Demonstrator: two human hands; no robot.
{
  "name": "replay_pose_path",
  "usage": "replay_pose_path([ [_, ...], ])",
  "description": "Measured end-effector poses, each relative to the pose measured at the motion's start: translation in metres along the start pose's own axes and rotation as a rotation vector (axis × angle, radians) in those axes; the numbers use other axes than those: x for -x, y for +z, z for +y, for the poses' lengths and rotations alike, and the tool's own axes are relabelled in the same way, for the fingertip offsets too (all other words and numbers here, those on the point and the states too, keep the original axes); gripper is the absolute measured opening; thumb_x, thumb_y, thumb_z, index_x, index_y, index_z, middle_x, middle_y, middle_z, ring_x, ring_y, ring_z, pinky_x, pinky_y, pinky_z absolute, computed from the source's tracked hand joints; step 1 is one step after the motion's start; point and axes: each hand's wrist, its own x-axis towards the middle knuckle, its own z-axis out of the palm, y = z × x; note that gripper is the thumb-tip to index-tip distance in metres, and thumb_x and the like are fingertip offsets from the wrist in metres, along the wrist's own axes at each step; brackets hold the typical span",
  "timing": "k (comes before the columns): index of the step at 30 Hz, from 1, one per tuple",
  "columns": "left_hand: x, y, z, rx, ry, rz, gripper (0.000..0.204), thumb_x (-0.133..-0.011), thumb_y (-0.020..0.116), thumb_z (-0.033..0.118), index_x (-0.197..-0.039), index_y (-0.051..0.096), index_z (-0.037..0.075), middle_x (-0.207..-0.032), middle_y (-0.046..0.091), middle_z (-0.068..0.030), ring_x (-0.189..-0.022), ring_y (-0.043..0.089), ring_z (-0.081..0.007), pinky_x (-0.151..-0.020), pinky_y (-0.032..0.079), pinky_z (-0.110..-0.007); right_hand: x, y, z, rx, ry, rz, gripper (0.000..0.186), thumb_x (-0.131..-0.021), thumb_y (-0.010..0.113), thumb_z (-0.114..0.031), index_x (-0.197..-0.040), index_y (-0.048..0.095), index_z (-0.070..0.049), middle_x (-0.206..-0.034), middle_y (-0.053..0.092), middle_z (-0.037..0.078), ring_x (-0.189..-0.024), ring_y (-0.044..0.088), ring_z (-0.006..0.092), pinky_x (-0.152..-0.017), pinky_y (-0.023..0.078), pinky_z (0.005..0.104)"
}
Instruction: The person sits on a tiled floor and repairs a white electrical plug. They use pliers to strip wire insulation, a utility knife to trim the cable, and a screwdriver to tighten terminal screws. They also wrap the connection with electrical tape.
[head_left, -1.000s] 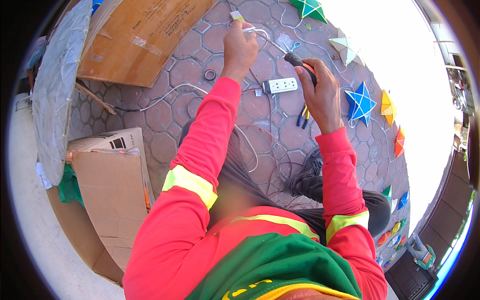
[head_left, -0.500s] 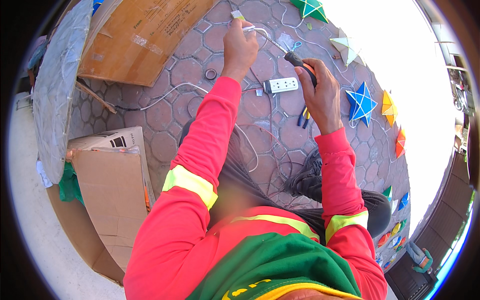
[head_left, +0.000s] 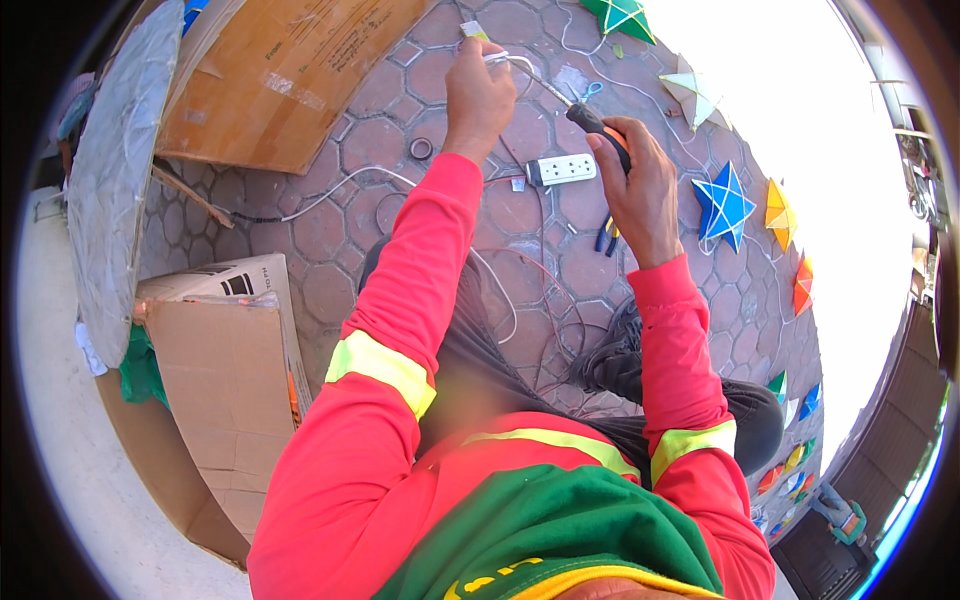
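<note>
My left hand is closed on a white cable, part of which loops out at the thumb side. A small white and yellow piece shows just beyond its fingertips; whether the hand holds it I cannot tell. My right hand grips a screwdriver by its black and orange handle. The screwdriver's metal shaft points up and left to the cable at my left hand, where its tip is hard to make out. Between and below my hands, a white power strip lies on the paving.
Pliers and a tape roll lie on the hexagonal paving. Thin wires run across it. Star lanterns, one of them blue, line the right side. Cardboard boxes stand at the left. My bent legs are below my arms.
The screwdriver handle and my right hand have shifted very slightly to the left. My left hand stays in place on the cable.
</note>
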Motion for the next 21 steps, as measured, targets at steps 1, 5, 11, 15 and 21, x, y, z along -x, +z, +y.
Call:
replay_pose_path([
  [1,0.0,0.0004,0.0,0.008,-0.004,0.003,0.013,-0.089,0.067,0.007,-0.098,0.06,0.001,-0.088,0.069,-0.0138,-0.079,0.068,-0.0249,-0.072,0.054,-0.038,0.0,-0.0005,-0.0001,-0.001,-0.001,-0.001,0.028,-0.096,0.067,-0.029,-0.108,0.065,-0.004,-0.086,0.068,0.014,-0.068,0.065,0.0225,-0.064,0.051,0.033],
  [5,-0.001,0.001,-0.0021,-0.019,0.039,0.015,0.014,-0.088,0.067,0.007,-0.098,0.06,0.001,-0.089,0.069,-0.0144,-0.079,0.068,-0.0257,-0.073,0.053,-0.038,0.0001,-0.0013,-0.0016,-0.019,0.003,-0.002,0.028,-0.095,0.067,-0.029,-0.108,0.065,-0.003,-0.086,0.068,0.015,-0.068,0.064,0.0227,-0.064,0.051,0.0331],
  [11,-0.0014,0.0009,-0.0027,-0.033,0.04,0.009,0.014,-0.087,0.067,0.007,-0.098,0.06,0.001,-0.088,0.069,-0.0146,-0.079,0.068,-0.0267,-0.074,0.053,-0.039,-0.0001,-0.0012,-0.0023,-0.018,0.035,-0.01,0.029,-0.096,0.067,-0.029,-0.108,0.064,-0.003,-0.087,0.067,0.015,-0.069,0.064,0.0236,-0.065,0.051,0.0334],
  [15,-0.0014,0.0003,-0.0034,-0.023,0.042,0.011,0.014,-0.088,0.067,0.007,-0.098,0.06,0.001,-0.088,0.069,-0.0145,-0.079,0.068,-0.0265,-0.072,0.053,-0.039,0.0,0.0001,-0.0016,-0.018,0.047,-0.011,0.03,-0.096,0.066,-0.03,-0.108,0.064,-0.003,-0.087,0.067,0.015,-0.07,0.065,0.0241,-0.066,0.051,0.0338],
  [21,-0.002,0.0007,-0.0074,-0.031,0.072,0.023,0.014,-0.088,0.067,0.007,-0.098,0.06,0.001,-0.088,0.069,-0.0144,-0.077,0.068,-0.0256,-0.07,0.053,-0.038,0.0015,0.0022,0.0015,-0.006,0.017,-0.004,0.03,-0.096,0.066,-0.031,-0.108,0.064,-0.003,-0.087,0.067,0.015,-0.07,0.065,0.0244,-0.066,0.051,0.0342],
])
